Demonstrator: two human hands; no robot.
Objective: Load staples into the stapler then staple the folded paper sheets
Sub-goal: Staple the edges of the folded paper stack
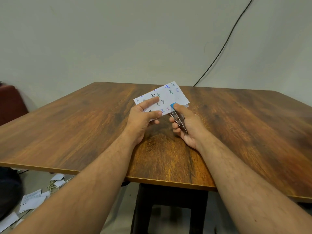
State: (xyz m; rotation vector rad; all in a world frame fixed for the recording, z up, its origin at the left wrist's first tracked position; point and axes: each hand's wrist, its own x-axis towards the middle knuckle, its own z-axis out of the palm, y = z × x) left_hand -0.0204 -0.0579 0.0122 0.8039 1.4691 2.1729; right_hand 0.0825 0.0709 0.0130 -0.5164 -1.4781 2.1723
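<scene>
My left hand (143,116) holds the folded paper sheets (170,95), white with handwritten scribbles, lifted a little over the middle of the wooden table (84,125). Its thumb and forefinger lie on top of the paper's near left part. My right hand (187,125) grips a small metal stapler (178,118) with a blue tip. The thumb presses on the blue tip, which sits over the paper's near right edge. Most of the stapler's body is hidden inside the fist.
A black cable (224,44) runs down the wall behind the table's far edge. Loose papers (33,200) lie on the floor at the lower left. A dark stool (168,208) stands under the table's near edge. A reddish seat (10,102) is at the far left.
</scene>
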